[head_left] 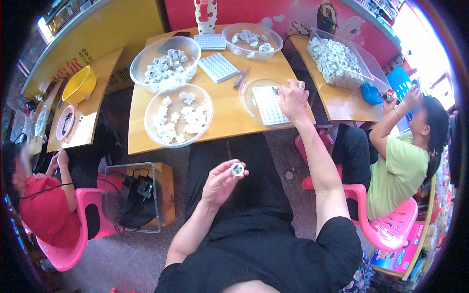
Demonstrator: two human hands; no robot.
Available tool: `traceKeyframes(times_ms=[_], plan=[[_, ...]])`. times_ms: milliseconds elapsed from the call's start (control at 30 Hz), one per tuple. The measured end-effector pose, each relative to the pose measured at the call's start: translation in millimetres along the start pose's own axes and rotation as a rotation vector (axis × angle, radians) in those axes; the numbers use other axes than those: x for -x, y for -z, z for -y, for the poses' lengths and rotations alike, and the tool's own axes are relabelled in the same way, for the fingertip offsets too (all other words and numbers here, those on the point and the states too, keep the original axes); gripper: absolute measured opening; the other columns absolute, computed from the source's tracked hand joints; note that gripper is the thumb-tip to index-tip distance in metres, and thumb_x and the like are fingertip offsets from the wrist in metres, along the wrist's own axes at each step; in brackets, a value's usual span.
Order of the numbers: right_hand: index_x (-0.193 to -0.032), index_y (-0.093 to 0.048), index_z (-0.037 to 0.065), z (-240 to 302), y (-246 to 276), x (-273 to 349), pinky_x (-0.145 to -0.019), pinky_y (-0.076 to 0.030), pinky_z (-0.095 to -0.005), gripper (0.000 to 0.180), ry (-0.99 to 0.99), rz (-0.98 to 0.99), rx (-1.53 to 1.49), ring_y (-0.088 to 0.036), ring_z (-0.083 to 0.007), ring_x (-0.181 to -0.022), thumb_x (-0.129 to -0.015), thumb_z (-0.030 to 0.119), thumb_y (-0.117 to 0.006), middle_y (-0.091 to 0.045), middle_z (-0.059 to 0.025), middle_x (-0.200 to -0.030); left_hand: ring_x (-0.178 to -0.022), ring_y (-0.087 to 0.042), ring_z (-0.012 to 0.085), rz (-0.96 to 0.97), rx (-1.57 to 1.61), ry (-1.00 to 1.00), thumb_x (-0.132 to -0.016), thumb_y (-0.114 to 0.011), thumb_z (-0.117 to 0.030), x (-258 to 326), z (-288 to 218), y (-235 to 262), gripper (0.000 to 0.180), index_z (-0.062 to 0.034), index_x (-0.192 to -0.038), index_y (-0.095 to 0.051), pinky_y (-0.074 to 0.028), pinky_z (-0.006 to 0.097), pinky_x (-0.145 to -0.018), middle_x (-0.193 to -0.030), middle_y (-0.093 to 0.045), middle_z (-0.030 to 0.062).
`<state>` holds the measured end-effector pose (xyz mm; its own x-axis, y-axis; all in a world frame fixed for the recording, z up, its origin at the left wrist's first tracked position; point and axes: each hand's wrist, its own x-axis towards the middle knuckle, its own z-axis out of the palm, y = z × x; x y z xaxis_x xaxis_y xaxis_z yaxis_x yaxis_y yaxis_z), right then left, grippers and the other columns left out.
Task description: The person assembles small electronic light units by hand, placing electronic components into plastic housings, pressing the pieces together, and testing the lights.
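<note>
Above my lap, my left hand (221, 181) pinches a small round white plastic part (237, 169) with a dark-and-silver centre, its face turned up. My right hand (294, 100) reaches over the table to the right edge of a white gridded tray (267, 110). Its fingers are bent together at the tray's upper right corner; whatever they pinch is hidden. That tray rests in a shallow clear round dish (245, 97). Left of it stands a clear bowl of white plastic pieces (159, 134), and behind that a larger clear bowl of white-grey parts (138, 73).
Farther back are two gridded trays (218, 67) (210, 42), a pen-like tool (240, 78), another clear bowl (228, 32) and a polka-dot cup (205, 17). A bin of white parts (337, 56) stands right. Co-workers sit left (49, 210) and right (400, 171).
</note>
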<state>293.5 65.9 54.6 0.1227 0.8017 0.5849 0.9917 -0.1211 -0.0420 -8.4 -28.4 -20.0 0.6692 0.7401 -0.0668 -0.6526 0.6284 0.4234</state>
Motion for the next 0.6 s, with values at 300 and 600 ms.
traceKeyframes(times_ms=[300,600], plan=[[-0.087,-0.074,0.011,16,16,16,-0.085,-0.039,-0.0441,0.013,0.021,0.007,-0.128,-0.049,-0.0307,-0.110,-0.075,0.012,-0.068,-0.061,-0.0130,-0.112,-0.096,-0.065,0.0289,-0.008,-0.029,0.008,-0.091,-0.057,-0.008,-1,-3,-1,0.031,0.0048,-0.119,-0.057,-0.054,0.034,-0.084,-0.110,-0.063,0.0187],[-0.082,-0.073,0.013,27,6,7,-0.087,-0.038,-0.0488,0.010,0.025,0.045,-0.116,-0.049,-0.0323,-0.108,-0.074,0.016,-0.068,-0.061,-0.0104,-0.109,-0.088,-0.064,0.0265,-0.025,-0.035,0.014,-0.091,-0.056,-0.008,0,-1,4,0.037,0.0046,-0.125,-0.053,-0.052,0.030,-0.075,-0.114,-0.061,0.0198]])
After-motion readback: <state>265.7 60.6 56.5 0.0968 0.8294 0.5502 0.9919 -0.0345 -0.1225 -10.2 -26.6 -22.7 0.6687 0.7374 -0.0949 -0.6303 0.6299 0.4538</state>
